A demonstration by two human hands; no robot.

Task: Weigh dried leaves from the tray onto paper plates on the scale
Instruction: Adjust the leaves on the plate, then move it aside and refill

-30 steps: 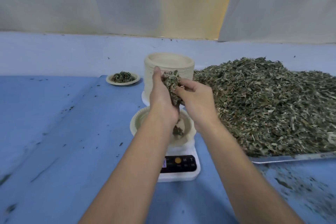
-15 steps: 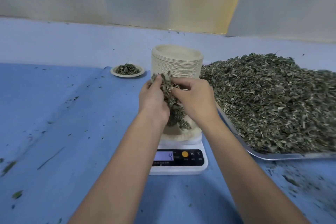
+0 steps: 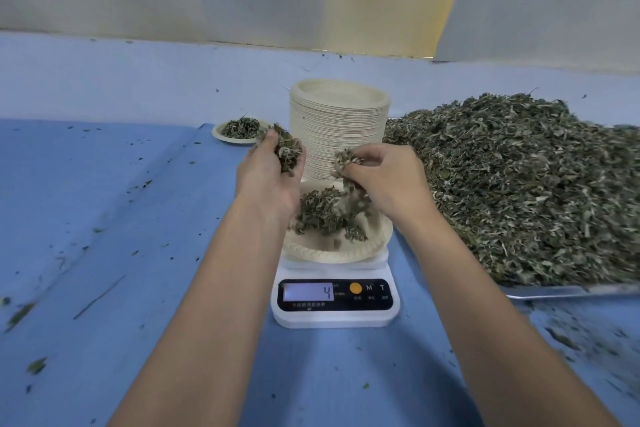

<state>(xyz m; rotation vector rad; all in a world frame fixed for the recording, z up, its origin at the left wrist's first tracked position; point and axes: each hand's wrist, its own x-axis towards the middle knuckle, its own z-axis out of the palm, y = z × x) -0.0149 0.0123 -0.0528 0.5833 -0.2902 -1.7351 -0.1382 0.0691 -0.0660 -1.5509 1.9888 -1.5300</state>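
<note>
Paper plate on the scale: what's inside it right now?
A loose pile of dried leaves, with bare plate toward its near right. Its left edge is hidden behind the left hand.

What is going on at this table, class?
A person is portioning dried leaves. The left hand grips a clump and the right hand pinches a smaller bunch, both above the paper plate on the scale, where a small heap already lies. The display reads 4. The heaped tray sits to the right, a stack of plates behind, one filled plate beyond.
</note>
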